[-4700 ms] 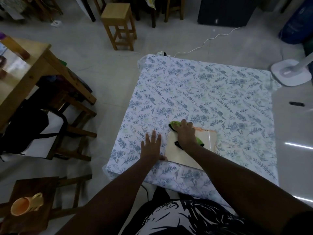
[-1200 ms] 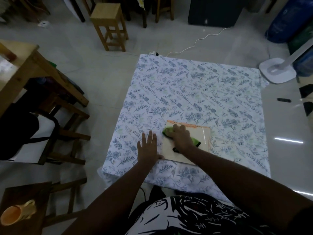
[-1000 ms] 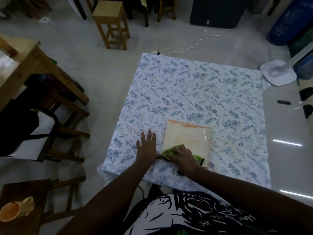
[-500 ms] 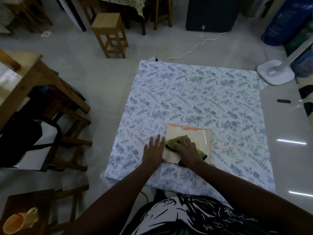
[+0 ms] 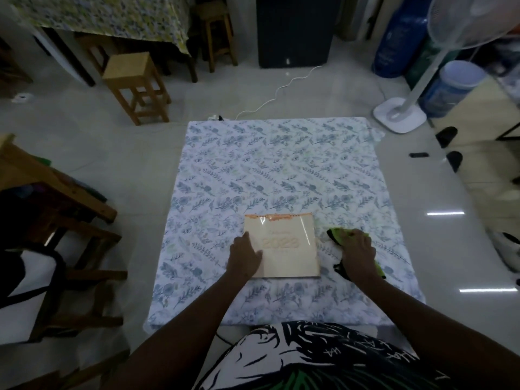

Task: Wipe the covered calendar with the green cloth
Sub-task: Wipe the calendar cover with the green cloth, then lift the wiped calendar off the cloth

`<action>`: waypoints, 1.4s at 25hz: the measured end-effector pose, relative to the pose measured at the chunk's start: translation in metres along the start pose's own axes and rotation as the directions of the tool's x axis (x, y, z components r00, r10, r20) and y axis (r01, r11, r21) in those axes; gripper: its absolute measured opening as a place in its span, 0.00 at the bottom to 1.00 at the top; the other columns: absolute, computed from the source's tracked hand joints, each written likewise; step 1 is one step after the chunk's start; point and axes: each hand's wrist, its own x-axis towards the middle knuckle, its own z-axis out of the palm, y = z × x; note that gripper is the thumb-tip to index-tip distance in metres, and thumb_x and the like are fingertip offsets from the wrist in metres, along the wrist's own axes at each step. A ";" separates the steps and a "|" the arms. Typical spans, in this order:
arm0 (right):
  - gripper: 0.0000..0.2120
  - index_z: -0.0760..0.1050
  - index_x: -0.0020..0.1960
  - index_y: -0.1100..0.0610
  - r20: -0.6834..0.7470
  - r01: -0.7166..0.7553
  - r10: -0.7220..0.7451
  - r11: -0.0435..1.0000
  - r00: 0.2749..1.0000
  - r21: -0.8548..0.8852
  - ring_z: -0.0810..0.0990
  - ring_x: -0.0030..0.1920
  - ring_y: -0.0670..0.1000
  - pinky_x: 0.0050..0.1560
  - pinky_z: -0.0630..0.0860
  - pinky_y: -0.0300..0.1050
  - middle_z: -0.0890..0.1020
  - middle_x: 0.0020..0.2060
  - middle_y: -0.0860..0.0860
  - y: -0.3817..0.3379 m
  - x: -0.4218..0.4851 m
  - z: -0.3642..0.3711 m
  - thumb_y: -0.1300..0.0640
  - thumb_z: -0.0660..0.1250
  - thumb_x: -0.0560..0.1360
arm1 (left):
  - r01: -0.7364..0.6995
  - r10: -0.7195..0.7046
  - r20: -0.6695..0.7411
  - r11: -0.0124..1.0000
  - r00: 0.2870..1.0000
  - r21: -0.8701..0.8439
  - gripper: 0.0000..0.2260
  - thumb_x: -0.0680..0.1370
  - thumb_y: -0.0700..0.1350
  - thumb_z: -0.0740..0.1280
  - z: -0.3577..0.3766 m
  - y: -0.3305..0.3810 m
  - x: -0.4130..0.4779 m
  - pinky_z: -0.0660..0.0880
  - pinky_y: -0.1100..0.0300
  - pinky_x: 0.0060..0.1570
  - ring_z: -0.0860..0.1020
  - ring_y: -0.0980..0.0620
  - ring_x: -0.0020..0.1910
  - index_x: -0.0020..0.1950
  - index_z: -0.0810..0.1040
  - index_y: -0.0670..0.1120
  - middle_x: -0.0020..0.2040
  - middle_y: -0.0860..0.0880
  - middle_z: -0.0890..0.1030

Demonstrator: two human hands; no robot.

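The covered calendar (image 5: 285, 246), cream with a glossy plastic wrap and an orange top binding, lies flat on the floral sheet (image 5: 281, 170). My left hand (image 5: 244, 256) rests flat on its left edge, fingers spread. My right hand (image 5: 358, 251) presses on the green cloth (image 5: 336, 235), which lies on the sheet just right of the calendar, off its surface. Part of the cloth is hidden under my palm.
A wooden stool (image 5: 135, 85) stands at the far left, a wooden table (image 5: 42, 181) and chairs at the left. A white fan base (image 5: 399, 115) and blue containers (image 5: 450, 85) stand at the far right. A white cable (image 5: 281, 91) runs across the tiled floor.
My right hand has slid the green cloth off the calendar to the sheet on its right. My left hand stays on the calendar's left edge. The camera tilted up.
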 end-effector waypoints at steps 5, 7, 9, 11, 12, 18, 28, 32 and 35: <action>0.21 0.69 0.70 0.59 -0.149 0.105 -0.100 0.994 0.984 0.024 0.70 0.65 0.60 0.65 0.68 0.55 0.73 0.66 0.60 -0.029 0.007 -0.005 0.54 0.64 0.78 | 0.058 -0.061 -0.024 0.992 0.998 -0.110 0.30 0.79 0.48 0.67 -0.009 0.001 0.010 0.71 0.48 0.68 0.72 0.39 0.69 0.76 0.61 0.39 0.71 0.36 0.70; 0.19 0.69 0.68 0.62 -0.072 0.122 -0.112 0.980 0.991 0.158 0.72 0.62 0.60 0.63 0.70 0.53 0.75 0.62 0.61 -0.050 0.012 -0.001 0.57 0.62 0.79 | 0.081 -0.089 -0.031 0.979 0.996 -0.187 0.28 0.79 0.47 0.67 -0.012 -0.001 0.013 0.71 0.49 0.67 0.73 0.40 0.69 0.75 0.63 0.38 0.71 0.37 0.72; 0.17 0.70 0.65 0.64 0.030 -0.009 -0.001 0.940 1.000 0.341 0.74 0.59 0.60 0.60 0.71 0.52 0.76 0.59 0.63 -0.065 0.019 0.002 0.58 0.62 0.78 | 0.127 -0.136 -0.019 0.957 0.990 -0.261 0.25 0.79 0.45 0.67 -0.013 -0.002 0.016 0.72 0.49 0.66 0.75 0.39 0.67 0.72 0.67 0.35 0.69 0.36 0.75; 0.17 0.70 0.63 0.66 0.100 -0.116 0.079 0.882 0.992 0.458 0.75 0.59 0.61 0.58 0.73 0.52 0.75 0.59 0.64 -0.072 0.024 0.002 0.57 0.63 0.78 | 0.151 -0.157 0.005 0.942 0.988 -0.300 0.22 0.79 0.45 0.66 -0.013 -0.002 0.019 0.75 0.47 0.62 0.78 0.35 0.63 0.65 0.73 0.30 0.64 0.32 0.78; 0.18 0.70 0.64 0.67 0.123 -0.151 0.103 0.854 0.987 0.497 0.76 0.58 0.61 0.57 0.73 0.52 0.75 0.59 0.64 -0.074 0.028 0.002 0.57 0.63 0.78 | 0.152 -0.156 0.014 0.938 0.988 -0.311 0.21 0.79 0.45 0.67 -0.013 -0.003 0.020 0.76 0.46 0.60 0.79 0.35 0.60 0.62 0.74 0.29 0.61 0.31 0.80; 0.12 0.73 0.56 0.65 0.144 -0.267 0.243 0.614 0.959 0.743 0.75 0.44 0.53 0.44 0.69 0.43 0.79 0.47 0.57 -0.066 0.041 -0.012 0.60 0.67 0.75 | 0.082 -0.094 -0.006 0.892 0.996 -0.444 0.21 0.80 0.49 0.67 -0.025 0.005 0.013 0.76 0.52 0.55 0.79 0.42 0.58 0.69 0.70 0.41 0.61 0.42 0.79; 0.02 0.74 0.47 0.51 -0.231 0.162 0.062 0.539 0.971 0.827 0.76 0.35 0.44 0.32 0.70 0.38 0.77 0.37 0.45 -0.067 0.059 -0.076 0.57 0.65 0.77 | -0.310 0.178 -0.313 0.837 0.933 -0.451 0.04 0.77 0.45 0.72 -0.092 0.044 0.035 0.73 0.70 0.40 0.79 0.59 0.42 0.47 0.79 0.48 0.42 0.55 0.80; 0.05 0.74 0.48 0.49 -0.303 0.251 -0.021 0.615 0.953 0.747 0.77 0.40 0.37 0.34 0.73 0.31 0.79 0.39 0.43 -0.067 0.058 -0.075 0.58 0.68 0.77 | -0.325 0.188 -0.415 0.900 0.890 -0.291 0.09 0.77 0.45 0.71 -0.098 0.044 0.042 0.71 0.75 0.33 0.73 0.65 0.29 0.38 0.78 0.45 0.31 0.54 0.77; 0.09 0.71 0.44 0.47 -0.335 0.277 -0.036 0.650 0.942 0.708 0.78 0.40 0.37 0.33 0.73 0.33 0.80 0.38 0.43 -0.070 0.060 -0.072 0.58 0.65 0.80 | -0.339 0.243 -0.399 0.922 0.884 -0.189 0.06 0.79 0.44 0.68 -0.100 0.041 0.044 0.81 0.60 0.46 0.83 0.55 0.43 0.52 0.81 0.42 0.45 0.45 0.86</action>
